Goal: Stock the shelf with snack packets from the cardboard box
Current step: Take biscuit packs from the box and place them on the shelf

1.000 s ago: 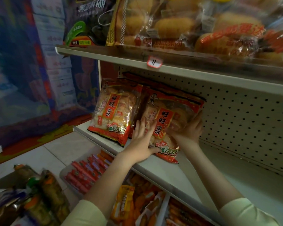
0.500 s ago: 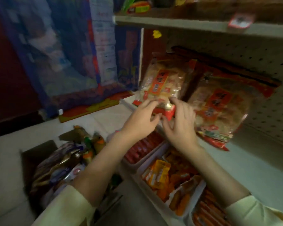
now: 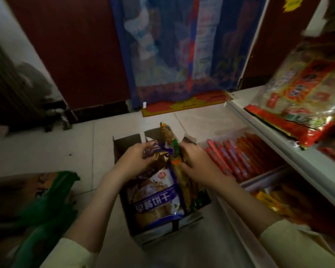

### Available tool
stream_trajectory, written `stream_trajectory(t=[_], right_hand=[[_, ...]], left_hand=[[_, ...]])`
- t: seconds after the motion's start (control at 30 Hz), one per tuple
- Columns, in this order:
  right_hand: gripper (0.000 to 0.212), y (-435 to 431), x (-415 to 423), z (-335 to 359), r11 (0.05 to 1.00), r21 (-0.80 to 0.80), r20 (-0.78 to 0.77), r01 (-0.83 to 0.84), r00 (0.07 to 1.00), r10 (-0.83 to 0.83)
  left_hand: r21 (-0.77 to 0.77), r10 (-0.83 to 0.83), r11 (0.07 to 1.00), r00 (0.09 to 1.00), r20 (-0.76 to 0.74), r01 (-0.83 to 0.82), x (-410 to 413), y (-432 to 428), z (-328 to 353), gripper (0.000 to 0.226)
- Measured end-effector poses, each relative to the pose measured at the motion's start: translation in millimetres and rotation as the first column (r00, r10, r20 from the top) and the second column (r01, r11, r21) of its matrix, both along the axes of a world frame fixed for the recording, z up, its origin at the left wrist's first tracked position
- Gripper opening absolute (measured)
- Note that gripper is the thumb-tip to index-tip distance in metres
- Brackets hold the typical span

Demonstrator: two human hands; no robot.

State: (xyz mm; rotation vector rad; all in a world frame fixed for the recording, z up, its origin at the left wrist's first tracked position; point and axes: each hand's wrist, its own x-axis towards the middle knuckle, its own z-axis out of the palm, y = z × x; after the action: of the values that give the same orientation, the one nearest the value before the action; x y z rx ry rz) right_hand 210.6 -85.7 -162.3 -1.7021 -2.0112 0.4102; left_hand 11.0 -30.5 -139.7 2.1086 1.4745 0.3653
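An open cardboard box (image 3: 124,144) stands on the floor below me, filled with snack packets. My left hand (image 3: 137,159) grips the top of a purple-and-white biscuit packet (image 3: 157,202) lying in the box. My right hand (image 3: 195,161) reaches in beside it, fingers on the upright orange-and-green packets (image 3: 177,165); its fingertips are hidden among them. On the white shelf (image 3: 290,151) at the right leans a red rice-cracker packet (image 3: 306,101).
Below the shelf sit trays of red sausage sticks (image 3: 238,157) and orange snacks (image 3: 269,202). Green-and-brown bags (image 3: 43,206) lie at the lower left. A red doormat (image 3: 184,104) and blue curtain (image 3: 172,45) are ahead; a radiator (image 3: 6,78) stands at left.
Both hands left the rice-cracker packets on the shelf and dropped down into the box. My view swung from the shelf down to the floor. My left hand took hold of the purple packet.
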Motion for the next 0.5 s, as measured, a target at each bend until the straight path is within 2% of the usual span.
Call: stream_trajectory(t=[0.1,0.2,0.27,0.37,0.43,0.5], right_hand=[[0.060,9,-19,-9,0.991,-0.120,-0.055,-0.051,0.997,0.045],[0.060,22,-36,-20,0.984,-0.145,-0.049,-0.107,0.994,0.101],[0.060,30,-46,-29,0.991,-0.098,0.078,-0.092,0.992,0.099],[0.054,37,-63,-37,0.997,-0.034,0.369,-0.074,0.926,0.081],[0.047,45,-74,-36,0.997,-0.028,0.413,-0.071,0.908,0.077],[0.046,62,-83,-31,0.998,-0.028,0.377,-0.048,0.924,0.055]], left_hand=[[-0.045,0.046,0.998,0.990,-0.130,-0.053,-16,9,-26,0.052],[-0.015,0.039,0.999,0.970,-0.240,-0.044,-18,17,-51,0.060],[0.024,0.031,0.999,0.950,-0.312,-0.024,-14,19,-63,0.062],[0.031,0.034,0.999,0.928,-0.371,-0.024,-7,21,-78,0.065],[0.036,0.051,0.999,0.925,-0.377,-0.040,-5,23,-84,0.066],[0.026,0.056,0.998,0.938,-0.341,-0.050,-5,26,-88,0.069]])
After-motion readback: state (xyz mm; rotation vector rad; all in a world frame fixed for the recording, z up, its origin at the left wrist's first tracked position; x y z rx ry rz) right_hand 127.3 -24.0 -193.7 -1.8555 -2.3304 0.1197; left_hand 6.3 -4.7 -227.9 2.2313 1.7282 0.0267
